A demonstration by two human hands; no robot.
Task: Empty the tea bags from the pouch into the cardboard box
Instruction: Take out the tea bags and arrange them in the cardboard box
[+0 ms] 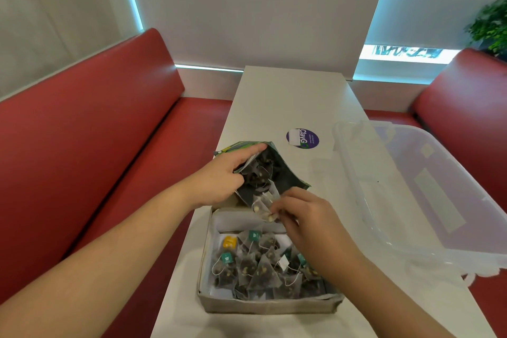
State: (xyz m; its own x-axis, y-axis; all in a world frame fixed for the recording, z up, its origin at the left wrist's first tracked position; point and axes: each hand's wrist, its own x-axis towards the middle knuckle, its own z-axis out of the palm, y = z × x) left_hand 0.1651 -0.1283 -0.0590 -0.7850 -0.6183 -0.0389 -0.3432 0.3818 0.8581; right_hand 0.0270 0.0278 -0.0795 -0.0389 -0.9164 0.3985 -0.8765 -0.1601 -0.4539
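Pouch [263,170] feels light, floppy; I grip its mouth w/ left hand [225,173], right hand [299,214] pinching tea bags [263,207] over cardboard box [270,304].

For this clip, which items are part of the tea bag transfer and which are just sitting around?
In use: pouch, held open by the left hand; tea bag pinched by the right hand at the pouch mouth; cardboard box with tea bags already inside.

Lying about: clear plastic bin, round purple sticker, plant.

Pouch [263,173] behind box [269,304]; tub [428,189] right.
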